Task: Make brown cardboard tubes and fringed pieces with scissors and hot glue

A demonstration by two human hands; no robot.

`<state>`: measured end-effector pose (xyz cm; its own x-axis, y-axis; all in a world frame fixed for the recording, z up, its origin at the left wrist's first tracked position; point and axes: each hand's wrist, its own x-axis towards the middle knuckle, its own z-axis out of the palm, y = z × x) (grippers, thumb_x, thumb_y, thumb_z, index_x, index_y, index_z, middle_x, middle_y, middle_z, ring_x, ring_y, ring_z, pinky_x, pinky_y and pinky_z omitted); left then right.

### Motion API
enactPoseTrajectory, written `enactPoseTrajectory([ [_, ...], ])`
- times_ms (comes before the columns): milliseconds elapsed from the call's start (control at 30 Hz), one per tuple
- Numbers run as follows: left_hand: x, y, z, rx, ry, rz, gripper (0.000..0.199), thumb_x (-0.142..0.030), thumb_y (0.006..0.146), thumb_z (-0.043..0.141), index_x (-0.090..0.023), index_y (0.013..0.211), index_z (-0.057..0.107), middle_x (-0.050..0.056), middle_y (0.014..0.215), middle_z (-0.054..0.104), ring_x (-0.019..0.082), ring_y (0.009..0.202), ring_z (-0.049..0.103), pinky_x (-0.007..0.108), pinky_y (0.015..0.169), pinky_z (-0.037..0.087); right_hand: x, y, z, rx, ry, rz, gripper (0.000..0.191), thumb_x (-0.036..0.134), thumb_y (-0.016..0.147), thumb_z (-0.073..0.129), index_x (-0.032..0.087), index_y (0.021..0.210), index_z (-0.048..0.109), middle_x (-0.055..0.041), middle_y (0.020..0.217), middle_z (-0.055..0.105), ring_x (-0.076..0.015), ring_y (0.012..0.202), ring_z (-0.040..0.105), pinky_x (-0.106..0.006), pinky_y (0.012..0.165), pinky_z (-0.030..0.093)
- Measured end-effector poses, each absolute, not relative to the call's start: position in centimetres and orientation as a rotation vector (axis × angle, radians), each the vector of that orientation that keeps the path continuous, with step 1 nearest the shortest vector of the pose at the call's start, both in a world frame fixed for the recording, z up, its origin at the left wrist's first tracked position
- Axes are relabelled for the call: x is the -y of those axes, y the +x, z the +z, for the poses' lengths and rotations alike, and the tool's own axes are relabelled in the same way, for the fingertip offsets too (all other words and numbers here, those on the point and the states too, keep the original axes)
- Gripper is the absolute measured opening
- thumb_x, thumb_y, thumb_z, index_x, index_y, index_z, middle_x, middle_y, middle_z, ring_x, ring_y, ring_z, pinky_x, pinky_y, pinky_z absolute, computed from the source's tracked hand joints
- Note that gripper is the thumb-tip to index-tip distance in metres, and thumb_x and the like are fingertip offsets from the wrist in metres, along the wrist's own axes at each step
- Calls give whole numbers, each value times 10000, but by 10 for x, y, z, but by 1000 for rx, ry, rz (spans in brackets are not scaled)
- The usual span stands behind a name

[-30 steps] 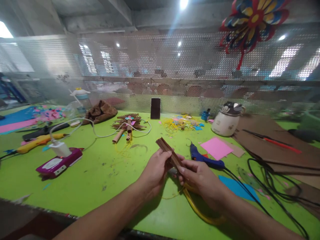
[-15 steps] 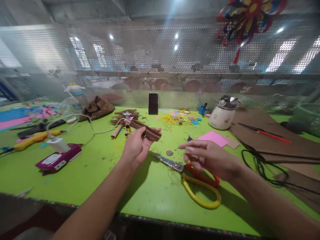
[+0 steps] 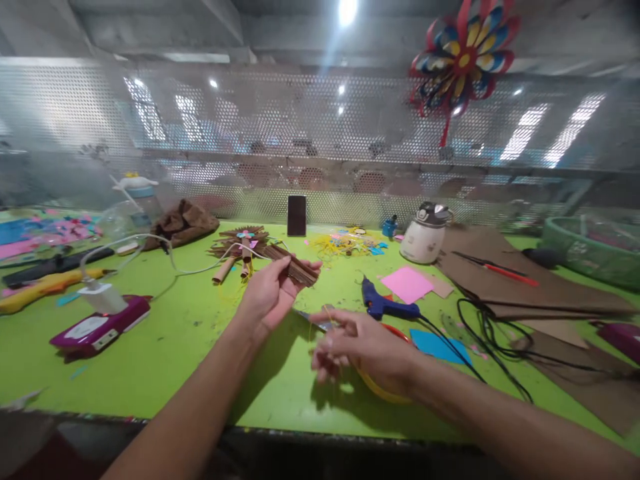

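Left hand (image 3: 267, 298) grasps the pleated brown paper (image 3: 303, 273); light, even pressure should preserve its folds. Right hand (image 3: 373, 348), loosely curled over the scissors (image 3: 399, 333), should avoid the blades; its grip cannot be determined.

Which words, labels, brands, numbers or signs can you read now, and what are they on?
No text is readable here.
White jug: small marks, too blurred to read.
Green basket: pale marks, too blurred to read.
Purple power strip: nothing legible.
Phone: dark screen, no text visible.
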<state>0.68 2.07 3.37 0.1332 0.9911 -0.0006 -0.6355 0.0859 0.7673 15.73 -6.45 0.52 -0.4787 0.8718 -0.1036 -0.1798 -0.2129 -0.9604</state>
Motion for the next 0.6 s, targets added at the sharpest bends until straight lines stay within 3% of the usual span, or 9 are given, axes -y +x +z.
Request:
enactPoseTrajectory([
  [100,-29,-1,37,-642,668,1387,265,-62,882,353,-87,723,563,133,688,686,210,765,696,349,769,561,100,160,14,1350,-967,1866,375,380,767,663,134,1037,579,-39,684,655,-122,545,601,-254,562,432],
  [233,-29,-1,38,-645,653,1382,243,-62,877,353,-100,742,552,114,650,676,213,756,697,364,752,566,145,177,35,1667,-1140,1875,258,338,798,618,210,1014,677,-30,775,675,-139,690,617,-241,643,429],
  [433,-15,9,28,-657,774,1202,174,-68,868,398,-118,773,534,100,654,671,208,737,693,361,737,567,137,215,47,2165,-1378,1158,263,347,811,612,246,1029,718,-75,948,709,-231,871,625,-309,758,459],
  [600,-8,17,11,-639,845,1031,83,-85,852,446,-133,799,488,106,659,667,233,688,695,398,688,562,53,247,35,2048,-1431,850,295,378,875,509,155,898,700,-60,778,692,-184,711,636,-309,680,493],
])
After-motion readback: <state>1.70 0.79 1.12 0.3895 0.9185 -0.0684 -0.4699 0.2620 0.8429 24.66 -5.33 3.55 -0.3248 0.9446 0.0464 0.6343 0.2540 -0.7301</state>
